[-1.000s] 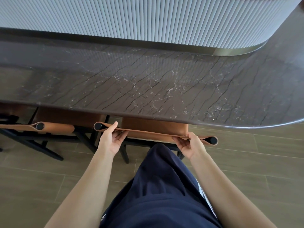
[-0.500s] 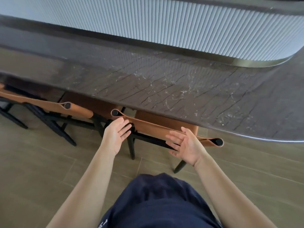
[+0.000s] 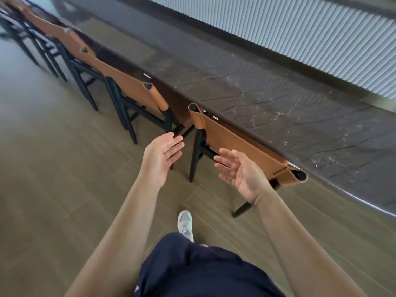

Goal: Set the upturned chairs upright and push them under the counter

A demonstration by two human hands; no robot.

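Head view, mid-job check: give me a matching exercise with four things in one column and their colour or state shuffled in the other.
Things:
1. nearest chair backrest
2. counter top
3. shoe
4. left hand

Colour or state:
A. whitish
B. open, holding nothing
C. tan
D. dark with pale veins

Pairs: 1-C, 2-D, 3-A, 4-B

Nearest chair [image 3: 240,144] stands against the near edge of the counter [image 3: 278,99]; second chair [image 3: 137,91] just left of it; further chairs [image 3: 53,31] recede leftward; left hand [image 3: 161,155] before the gap between the two; right hand [image 3: 242,170] before the nearest chair, apart from it; ribbed panel [image 3: 300,28] behind the counter.
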